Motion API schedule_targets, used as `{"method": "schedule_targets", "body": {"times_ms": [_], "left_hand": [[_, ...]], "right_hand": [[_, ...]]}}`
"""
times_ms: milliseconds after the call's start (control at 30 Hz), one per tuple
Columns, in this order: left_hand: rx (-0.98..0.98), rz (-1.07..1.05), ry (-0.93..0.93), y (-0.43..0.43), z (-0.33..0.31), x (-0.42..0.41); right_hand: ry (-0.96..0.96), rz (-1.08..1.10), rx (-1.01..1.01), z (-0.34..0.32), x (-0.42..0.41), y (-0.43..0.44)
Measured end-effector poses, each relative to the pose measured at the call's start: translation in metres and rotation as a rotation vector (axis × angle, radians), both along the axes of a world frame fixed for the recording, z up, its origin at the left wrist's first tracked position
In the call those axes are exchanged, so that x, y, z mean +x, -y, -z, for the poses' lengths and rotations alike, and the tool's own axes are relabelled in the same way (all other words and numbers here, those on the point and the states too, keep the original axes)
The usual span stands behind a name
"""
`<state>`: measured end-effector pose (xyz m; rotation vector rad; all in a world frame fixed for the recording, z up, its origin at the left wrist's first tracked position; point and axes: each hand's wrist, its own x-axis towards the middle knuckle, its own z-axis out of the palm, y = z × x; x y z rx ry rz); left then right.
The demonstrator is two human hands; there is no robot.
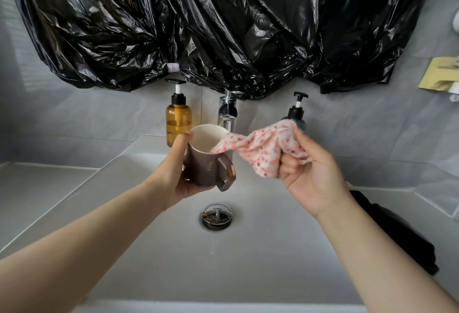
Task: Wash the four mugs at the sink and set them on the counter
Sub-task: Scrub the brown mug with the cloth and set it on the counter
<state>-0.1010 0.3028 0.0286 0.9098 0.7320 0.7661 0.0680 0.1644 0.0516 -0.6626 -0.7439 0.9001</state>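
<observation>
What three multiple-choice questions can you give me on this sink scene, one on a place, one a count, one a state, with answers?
1. Where does the amber pump bottle stand?
A) left of the faucet
B) right of the faucet
C) lying on the counter

2. How many pump bottles are behind the sink?
A) one
B) two
C) three

3. What is the right hand doing?
A) hanging open
B) curled into an empty fist
C) gripping a pink spotted cloth

Answers:
1 A: the amber bottle stands upright just left of the faucet.
2 B: there is the amber one plus a dark pump bottle to the faucet's right.
3 C: its fingers bunch the cloth, whose end reaches the mouth of the mug that the left hand holds.
</observation>
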Motion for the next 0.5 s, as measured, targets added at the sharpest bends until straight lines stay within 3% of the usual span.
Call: {"method": "schedule_targets", "body": {"times_ms": [133,367,500], "left_hand": [[-0.105,0.129,0.051,0.008,-0.004,-0.002],[-0.061,0.326,0.008,0.01,0.0,0.002],[-0.014,0.384,0.031,0.013,-0.001,0.001]], "right_hand": [[0.065,-0.01,0.009,0.002,-0.001,-0.002],[0.494,0.146,-0.134,0.014,-0.01,-0.007],[0.593,0.192,-0.159,0.019,-0.008,-0.012]]}}
